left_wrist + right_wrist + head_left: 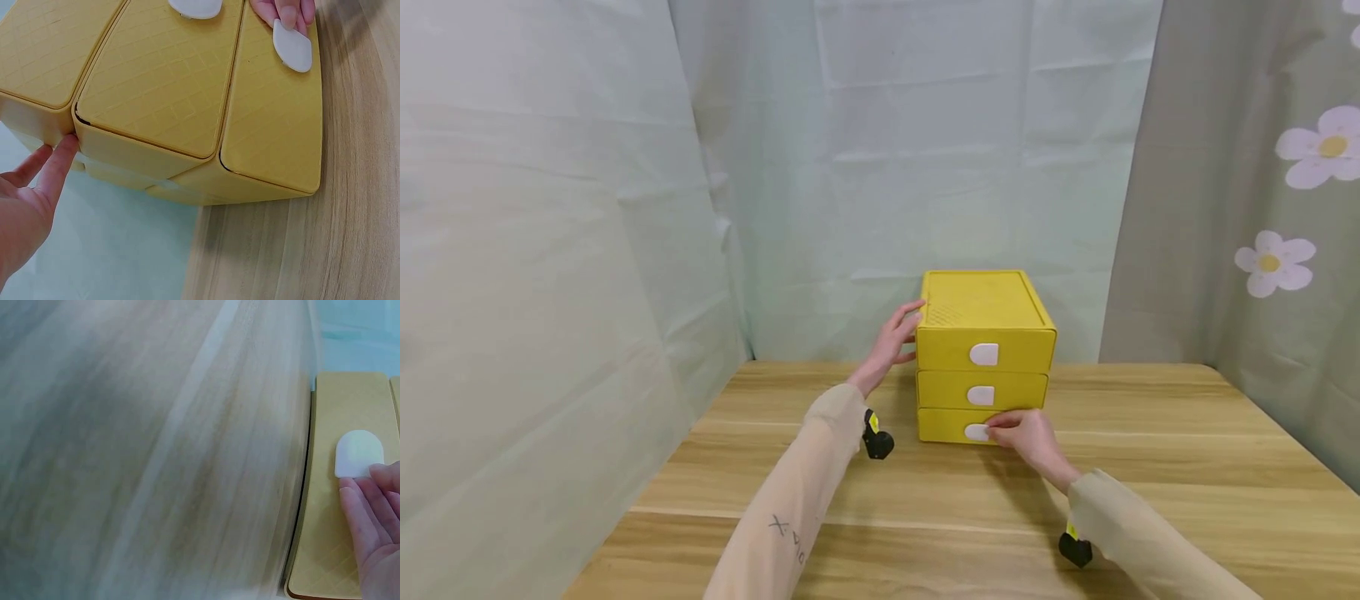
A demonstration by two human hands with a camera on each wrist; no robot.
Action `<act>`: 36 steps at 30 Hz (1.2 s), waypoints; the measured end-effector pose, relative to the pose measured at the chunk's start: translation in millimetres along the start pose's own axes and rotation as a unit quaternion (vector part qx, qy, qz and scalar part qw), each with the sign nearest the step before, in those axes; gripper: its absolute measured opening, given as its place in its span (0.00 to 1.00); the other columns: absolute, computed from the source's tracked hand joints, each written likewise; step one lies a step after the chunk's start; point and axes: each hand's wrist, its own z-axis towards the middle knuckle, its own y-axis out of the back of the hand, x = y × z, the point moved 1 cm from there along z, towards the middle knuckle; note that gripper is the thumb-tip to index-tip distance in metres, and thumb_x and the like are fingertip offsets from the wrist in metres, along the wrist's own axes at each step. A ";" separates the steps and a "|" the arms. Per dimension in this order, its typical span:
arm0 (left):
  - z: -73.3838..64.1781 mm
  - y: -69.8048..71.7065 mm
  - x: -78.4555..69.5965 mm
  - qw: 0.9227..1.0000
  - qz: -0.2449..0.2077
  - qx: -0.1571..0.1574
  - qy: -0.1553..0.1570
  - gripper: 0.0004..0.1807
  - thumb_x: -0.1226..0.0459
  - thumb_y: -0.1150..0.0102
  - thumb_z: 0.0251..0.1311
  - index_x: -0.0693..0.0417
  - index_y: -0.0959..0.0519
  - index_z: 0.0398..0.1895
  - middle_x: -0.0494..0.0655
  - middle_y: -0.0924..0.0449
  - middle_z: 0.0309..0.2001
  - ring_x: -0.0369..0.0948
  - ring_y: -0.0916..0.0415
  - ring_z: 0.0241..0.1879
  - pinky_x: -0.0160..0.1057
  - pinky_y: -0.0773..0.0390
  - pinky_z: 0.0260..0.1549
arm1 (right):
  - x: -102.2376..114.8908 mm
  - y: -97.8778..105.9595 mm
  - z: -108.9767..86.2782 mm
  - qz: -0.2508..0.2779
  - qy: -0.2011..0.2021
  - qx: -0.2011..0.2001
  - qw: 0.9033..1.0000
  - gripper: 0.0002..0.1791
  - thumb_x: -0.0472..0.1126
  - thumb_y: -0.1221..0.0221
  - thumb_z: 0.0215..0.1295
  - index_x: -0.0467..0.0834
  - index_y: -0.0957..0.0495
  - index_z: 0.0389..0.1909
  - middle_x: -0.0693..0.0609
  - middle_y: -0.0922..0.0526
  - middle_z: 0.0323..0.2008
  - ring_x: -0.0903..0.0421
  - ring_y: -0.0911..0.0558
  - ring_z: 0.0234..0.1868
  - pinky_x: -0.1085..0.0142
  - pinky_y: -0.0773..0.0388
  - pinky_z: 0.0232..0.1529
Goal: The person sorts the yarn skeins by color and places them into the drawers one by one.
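A yellow three-drawer storage box (981,298) stands on the wooden table, each drawer front bearing a white rounded pull tab. My left hand (891,342) rests against the box's left side, its fingers extended; in the left wrist view the fingertips (65,147) touch the side wall near the top drawer. Low at the front, my right hand (1030,439) pinches the white pull tab (359,452) of the bottom drawer (942,425) between thumb and fingers. All the drawer fronts look about flush with the box. What the drawers hold is hidden.
The wood-grain table (1157,450) extends in front of the box and to both sides. Pale cloth (940,150) hangs behind it, and a flower-patterned curtain (1262,325) hangs at the right. Black wrist devices (878,444) are strapped at both sleeves.
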 end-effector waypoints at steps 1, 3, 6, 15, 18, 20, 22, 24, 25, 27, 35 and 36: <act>-0.9 0.0 -2.2 1.000 -0.004 0.003 0.001 0.25 0.50 0.55 0.65 0.40 0.37 0.65 0.49 0.42 0.62 0.51 0.33 0.49 0.49 0.29 0.43 | 0.5 0.3 0.0 0.002 0.000 -0.001 1.000 0.03 0.33 0.34 0.49 0.37 0.16 0.26 0.50 0.18 0.24 0.59 0.23 0.24 0.69 0.28 0.25; -4.5 -0.7 -8.6 1.000 -0.005 0.012 0.000 0.26 0.51 0.56 0.66 0.44 0.39 0.66 0.51 0.43 0.63 0.53 0.33 0.50 0.50 0.30 0.43 | 1.1 0.8 0.1 0.003 0.006 0.000 1.000 0.04 0.33 0.35 0.50 0.36 0.16 0.26 0.49 0.18 0.24 0.59 0.23 0.24 0.69 0.27 0.25; -11.6 -2.5 -18.1 1.000 -0.002 0.026 -0.001 0.26 0.54 0.59 0.68 0.49 0.41 0.67 0.54 0.46 0.64 0.54 0.35 0.51 0.51 0.31 0.45 | 1.2 1.4 -0.5 0.009 0.006 0.002 1.000 0.05 0.34 0.34 0.50 0.36 0.17 0.27 0.49 0.18 0.24 0.58 0.23 0.24 0.68 0.27 0.25; -19.1 -4.3 -25.4 1.000 0.014 0.026 0.001 0.26 0.55 0.59 0.68 0.50 0.43 0.68 0.55 0.46 0.65 0.54 0.35 0.51 0.50 0.30 0.44 | 1.0 3.1 -7.8 0.049 -0.004 0.022 0.999 0.11 0.35 0.32 0.48 0.33 0.19 0.32 0.47 0.18 0.29 0.55 0.21 0.27 0.65 0.24 0.28; -18.4 -3.0 -24.8 0.999 0.020 0.027 0.000 0.26 0.55 0.59 0.68 0.50 0.43 0.68 0.54 0.47 0.65 0.54 0.35 0.51 0.49 0.29 0.43 | 1.2 4.3 -10.8 0.081 -0.010 0.028 0.996 0.12 0.32 0.33 0.48 0.31 0.20 0.35 0.44 0.19 0.32 0.54 0.20 0.31 0.61 0.23 0.30; -17.5 -1.9 -24.3 0.999 0.024 0.027 0.000 0.26 0.55 0.60 0.69 0.49 0.43 0.68 0.54 0.47 0.65 0.54 0.34 0.51 0.48 0.28 0.42 | 0.5 6.0 -12.2 0.100 -0.014 0.031 0.994 0.13 0.31 0.34 0.49 0.30 0.21 0.37 0.43 0.19 0.33 0.53 0.20 0.32 0.59 0.23 0.30; -16.4 -0.8 -23.2 0.999 0.026 0.024 -0.001 0.26 0.55 0.59 0.68 0.49 0.43 0.68 0.54 0.46 0.65 0.54 0.34 0.50 0.48 0.28 0.41 | -0.9 8.5 -12.9 0.113 -0.014 0.036 0.993 0.14 0.30 0.35 0.50 0.28 0.22 0.39 0.42 0.19 0.35 0.50 0.20 0.33 0.57 0.23 0.31; -15.0 0.6 -21.0 1.000 0.023 0.019 -0.002 0.27 0.55 0.59 0.68 0.49 0.44 0.68 0.56 0.45 0.63 0.54 0.33 0.49 0.49 0.28 0.41 | -2.4 12.2 -13.3 0.122 -0.009 0.040 0.992 0.15 0.30 0.35 0.51 0.27 0.23 0.40 0.41 0.20 0.35 0.47 0.20 0.34 0.56 0.23 0.31; -13.3 1.8 -18.0 1.000 0.019 0.018 -0.002 0.27 0.55 0.58 0.68 0.49 0.45 0.69 0.58 0.43 0.62 0.54 0.33 0.49 0.49 0.28 0.41 | -3.3 14.4 -13.8 0.123 -0.007 0.040 0.992 0.16 0.30 0.36 0.51 0.27 0.23 0.40 0.41 0.20 0.35 0.45 0.20 0.35 0.56 0.23 0.31; -10.6 5.1 -10.7 1.000 0.009 0.016 -0.001 0.29 0.53 0.56 0.67 0.47 0.45 0.69 0.59 0.41 0.60 0.54 0.32 0.48 0.51 0.28 0.42 | -5.3 19.2 -14.9 0.121 -0.005 0.039 0.992 0.16 0.30 0.35 0.51 0.27 0.23 0.40 0.40 0.20 0.36 0.43 0.20 0.35 0.56 0.23 0.31; -11.4 19.9 16.8 1.000 0.008 0.017 0.011 0.30 0.49 0.55 0.64 0.41 0.44 0.68 0.56 0.43 0.62 0.56 0.35 0.52 0.53 0.29 0.42 | -12.1 37.4 -27.1 0.107 0.008 0.048 0.993 0.19 0.35 0.35 0.52 0.26 0.24 0.42 0.37 0.21 0.40 0.45 0.20 0.36 0.56 0.23 0.32; -13.2 21.5 17.9 1.000 0.009 0.017 0.011 0.30 0.49 0.55 0.65 0.42 0.44 0.69 0.56 0.43 0.62 0.57 0.35 0.52 0.52 0.28 0.41 | -12.8 40.1 -28.1 0.109 0.009 0.049 0.993 0.20 0.36 0.35 0.52 0.25 0.24 0.42 0.36 0.22 0.40 0.46 0.20 0.36 0.56 0.23 0.32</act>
